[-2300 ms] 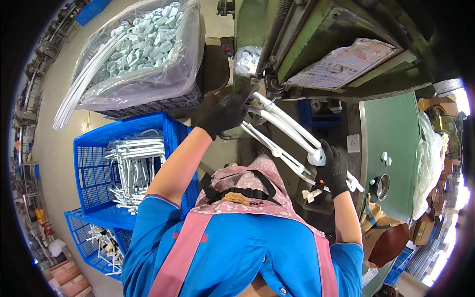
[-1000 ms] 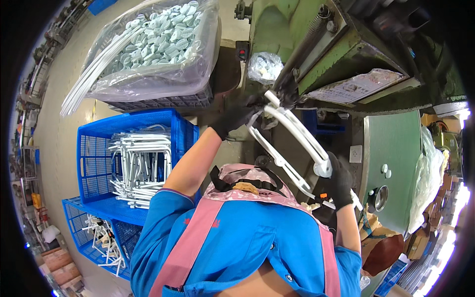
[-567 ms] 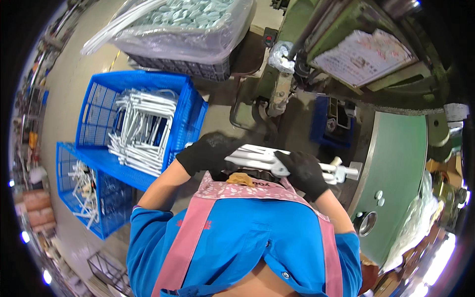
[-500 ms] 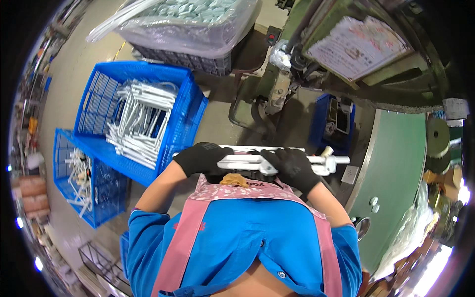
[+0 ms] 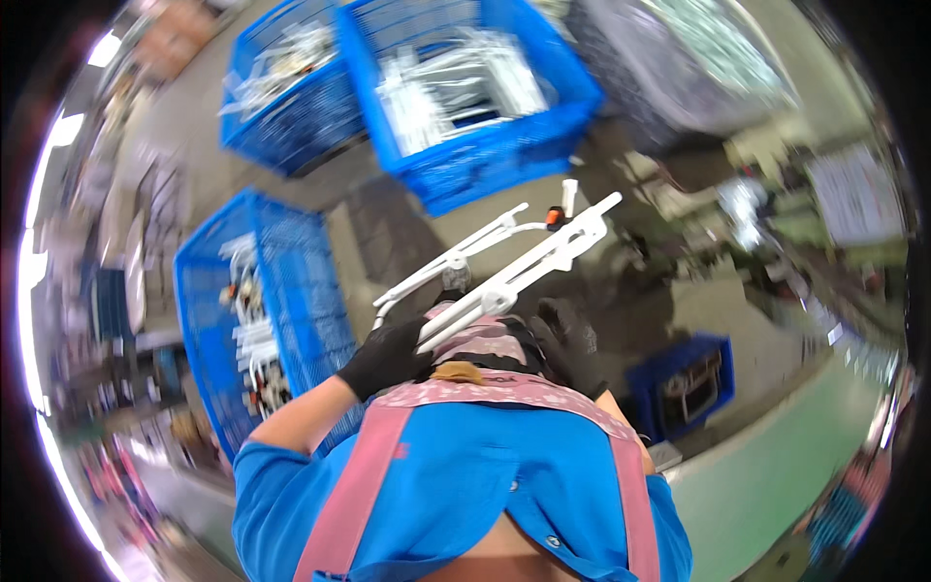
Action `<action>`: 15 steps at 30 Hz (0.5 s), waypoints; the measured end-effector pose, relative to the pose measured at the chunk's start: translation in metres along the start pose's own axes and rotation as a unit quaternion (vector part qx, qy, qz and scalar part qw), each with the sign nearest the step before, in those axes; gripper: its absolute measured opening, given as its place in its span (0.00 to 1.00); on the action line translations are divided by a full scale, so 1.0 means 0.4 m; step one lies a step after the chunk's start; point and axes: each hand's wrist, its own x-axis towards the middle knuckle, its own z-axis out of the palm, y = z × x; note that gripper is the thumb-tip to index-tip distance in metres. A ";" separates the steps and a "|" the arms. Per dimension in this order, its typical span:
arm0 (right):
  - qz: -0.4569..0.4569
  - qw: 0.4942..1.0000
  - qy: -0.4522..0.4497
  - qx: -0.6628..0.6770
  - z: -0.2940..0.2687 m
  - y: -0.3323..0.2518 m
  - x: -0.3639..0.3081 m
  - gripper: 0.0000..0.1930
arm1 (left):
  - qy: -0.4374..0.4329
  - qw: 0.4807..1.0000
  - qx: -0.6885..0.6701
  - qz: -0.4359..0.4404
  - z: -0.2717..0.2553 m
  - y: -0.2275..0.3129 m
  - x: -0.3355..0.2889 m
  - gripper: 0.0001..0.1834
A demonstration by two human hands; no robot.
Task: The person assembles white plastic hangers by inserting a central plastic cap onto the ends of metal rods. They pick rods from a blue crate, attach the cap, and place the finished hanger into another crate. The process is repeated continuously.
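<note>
A white frame of long joined bars (image 5: 524, 272) slants up and away from my waist toward the right, with a small orange and black part at its far end. My left hand (image 5: 390, 357), in a black glove, is closed around the near end of the frame. My right hand (image 5: 564, 347), also gloved in black, hangs by the front of the pink apron (image 5: 485, 349), apart from the frame. Its fingers look loosely stretched out, though blurred, and nothing shows in them.
A blue crate (image 5: 291, 262) at the left holds white parts. Ahead stand another blue crate (image 5: 504, 165) of white bars and a smaller-looking one (image 5: 301, 131). A lined bin (image 5: 659, 87), a machine (image 5: 776, 242), a small blue box (image 5: 722, 388) and a green tabletop (image 5: 776, 466) are rightward.
My view has turned left, so the crates have shifted rightward and a further crate shows at the left. My right hand has let go of the frame, which now tilts upward from my left hand.
</note>
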 end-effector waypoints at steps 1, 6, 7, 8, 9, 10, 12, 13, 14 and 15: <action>0.064 0.992 -0.089 0.066 0.040 -0.028 0.009 0.21 | 0.013 0.998 -0.052 -0.035 -0.021 0.018 -0.030 0.22; -0.127 0.946 -0.252 0.161 0.244 -0.169 0.084 0.20 | 0.150 0.987 -0.059 -0.025 -0.001 -0.074 -0.132 0.25; -0.111 0.936 -0.246 0.227 0.283 -0.194 0.101 0.19 | 0.142 0.984 -0.104 -0.020 -0.012 -0.055 -0.142 0.27; -0.121 0.926 -0.237 0.268 0.333 -0.219 0.112 0.19 | 0.225 0.972 -0.064 0.018 -0.005 -0.068 -0.136 0.29; 0.053 0.873 -0.215 0.436 0.369 -0.317 0.106 0.17 | 0.205 0.972 -0.116 -0.017 -0.036 -0.062 -0.153 0.30; -0.020 0.906 -0.196 0.375 0.403 -0.365 0.115 0.12 | 0.274 0.954 -0.123 0.022 -0.022 -0.095 -0.150 0.30; -0.047 0.913 -0.141 0.379 0.470 -0.467 0.135 0.07 | 0.317 0.925 -0.205 0.035 -0.088 -0.094 -0.188 0.29; -0.063 0.920 -0.137 0.361 0.497 -0.505 0.158 0.06 | 0.330 0.911 -0.242 0.055 -0.113 -0.116 -0.215 0.28; -0.092 0.926 -0.148 0.334 0.519 -0.548 0.174 0.06 | 0.345 0.892 -0.279 0.086 -0.132 -0.141 -0.251 0.28; -0.119 0.932 -0.152 0.306 0.543 -0.588 0.194 0.06 | 0.354 0.872 -0.314 0.122 -0.154 -0.171 -0.284 0.29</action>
